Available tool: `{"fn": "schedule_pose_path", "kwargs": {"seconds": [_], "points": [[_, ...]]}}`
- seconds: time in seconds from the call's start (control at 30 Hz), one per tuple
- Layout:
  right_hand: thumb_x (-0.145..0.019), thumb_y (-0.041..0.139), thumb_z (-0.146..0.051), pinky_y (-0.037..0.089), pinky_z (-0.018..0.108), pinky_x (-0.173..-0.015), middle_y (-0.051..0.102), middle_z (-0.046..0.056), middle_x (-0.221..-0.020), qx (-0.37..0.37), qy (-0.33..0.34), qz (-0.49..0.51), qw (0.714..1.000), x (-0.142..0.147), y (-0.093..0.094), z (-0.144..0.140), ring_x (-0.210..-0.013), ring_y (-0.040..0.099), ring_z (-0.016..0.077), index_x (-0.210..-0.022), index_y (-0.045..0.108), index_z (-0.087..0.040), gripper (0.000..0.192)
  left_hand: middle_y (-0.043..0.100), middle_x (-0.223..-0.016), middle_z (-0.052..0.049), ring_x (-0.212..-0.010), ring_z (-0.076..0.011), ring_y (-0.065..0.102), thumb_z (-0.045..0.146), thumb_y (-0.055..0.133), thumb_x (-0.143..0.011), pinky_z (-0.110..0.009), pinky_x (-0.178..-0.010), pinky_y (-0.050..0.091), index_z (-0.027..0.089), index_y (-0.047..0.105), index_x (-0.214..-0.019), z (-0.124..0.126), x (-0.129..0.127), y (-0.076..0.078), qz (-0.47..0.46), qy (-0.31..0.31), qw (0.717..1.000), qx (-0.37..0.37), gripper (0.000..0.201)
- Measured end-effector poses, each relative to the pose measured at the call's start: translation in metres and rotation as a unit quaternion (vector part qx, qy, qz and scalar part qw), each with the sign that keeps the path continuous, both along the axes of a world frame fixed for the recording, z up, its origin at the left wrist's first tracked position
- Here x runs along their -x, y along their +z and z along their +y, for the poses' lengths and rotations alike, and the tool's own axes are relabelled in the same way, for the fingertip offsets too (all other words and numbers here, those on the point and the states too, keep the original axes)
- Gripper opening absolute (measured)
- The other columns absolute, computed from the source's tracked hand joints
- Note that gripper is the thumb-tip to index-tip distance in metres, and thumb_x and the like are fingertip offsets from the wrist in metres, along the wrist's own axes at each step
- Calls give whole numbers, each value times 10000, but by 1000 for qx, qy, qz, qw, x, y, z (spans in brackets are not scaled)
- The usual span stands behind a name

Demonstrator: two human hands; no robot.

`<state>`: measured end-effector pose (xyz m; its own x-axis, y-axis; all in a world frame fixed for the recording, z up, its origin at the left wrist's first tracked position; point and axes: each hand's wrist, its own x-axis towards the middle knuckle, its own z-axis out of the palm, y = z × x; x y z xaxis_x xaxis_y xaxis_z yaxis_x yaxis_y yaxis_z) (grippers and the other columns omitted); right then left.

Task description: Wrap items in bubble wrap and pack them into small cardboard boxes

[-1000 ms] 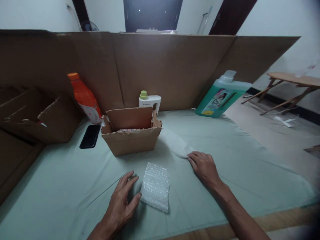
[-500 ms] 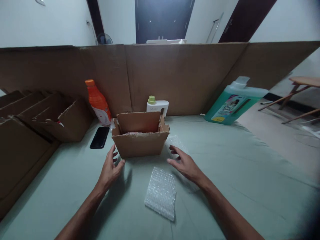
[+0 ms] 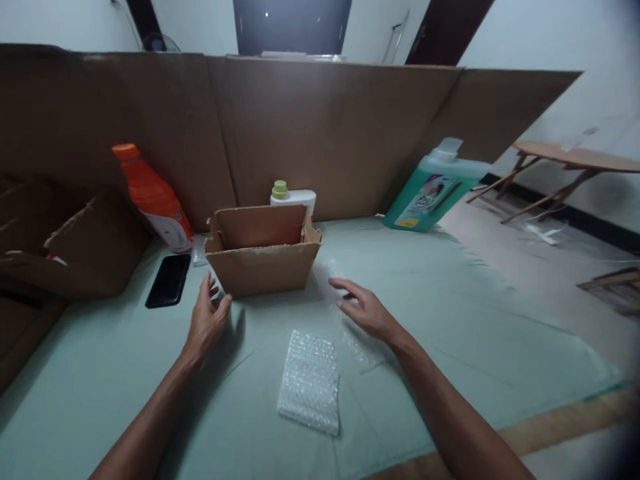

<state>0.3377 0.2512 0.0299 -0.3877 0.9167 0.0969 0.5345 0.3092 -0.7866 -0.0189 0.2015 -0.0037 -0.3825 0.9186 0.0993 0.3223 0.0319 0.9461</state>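
- The small cardboard box [image 3: 265,270] stands on the green cloth [image 3: 465,300], between and just beyond the two hands, its top uncovered.
- It looks light and fairly stiff, though the torn, notched rims at its ends would probably give under a hard squeeze; the dry board should not be slippery.
- The best hold is likely a flat palm low on each end wall, clear of those ragged edges.
- The left hand [image 3: 206,320] is spread, thumb well away from the fingers, and grips nothing; it is just beside the box's near left corner, contact unclear.
- The right hand [image 3: 369,311] is loosely parted and grips nothing, apart from the box's right end and over the clear wrap [image 3: 367,347]; whether it brushes that wrap cannot be told.
- The bubble-wrap piece [image 3: 310,381] lies nearer the person, untouched, seemingly soft and very light.
- A phone [image 3: 169,280] lies left of the box.
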Motion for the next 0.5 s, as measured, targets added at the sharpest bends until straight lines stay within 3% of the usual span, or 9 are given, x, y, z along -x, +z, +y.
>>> {"fn": "schedule_pose_path", "kwargs": {"seconds": [0.07,0.13,0.23,0.3,0.4,0.5], "points": [[-828,588,-276,413,536,-1118,611,88,-1424,-18,34,-88,995,-37,-4,-34,-1316,555,305,-1337,625,-267,510,472,-1509,-169,-1283,-312,554,415,615,-850,-452,-970,508,234,338,-1528,-29,5,-6,43,23,998,31,754],[-833,584,-254,385,549,-1134,565,77,-1479,-39,47,-178,982,-66,-17,-65,-1366,510,303,-1372,604,-297,541,590,-1387,-157,-1186,-320,616,453,609,-851,-449,-891,545,224,504,-1418,-62,0,-11,102,-3,994,43,620],[-833,568,-246,412,567,-1097,547,111,-1493,-60,14,-241,969,-80,-36,-90,-1378,497,316,-1328,641,-268,501,705,-1145,-122,-1055,-301,660,436,570,-872,-454,-887,546,226,673,-1197,-101,-34,-15,182,-134,974,13,401],[-827,579,-273,428,589,-1070,573,136,-1461,-63,0,-242,968,-70,-36,-94,-1353,521,335,-1275,676,-249,458,712,-1079,-126,-1008,-309,651,412,588,-857,-477,-906,526,211,682,-1206,-113,-65,-14,245,-205,948,9,413],[-837,610,-324,423,597,-1073,625,135,-1398,-50,0,-170,984,-46,-6,-103,-1309,558,338,-1301,656,-264,471,700,-1067,-147,-968,-329,623,346,612,-825,-485,-872,506,175,617,-1331,-119,-103,-12,347,-237,906,43,534],[-872,629,-488,503,524,-1010,681,87,-1306,7,45,43,998,-32,43,-125,-1127,668,290,-1467,480,-360,626,694,-1075,-149,-968,-320,619,195,523,-823,-472,-867,490,181,597,-1357,-120,-118,-16,387,-244,887,58,540]]}}
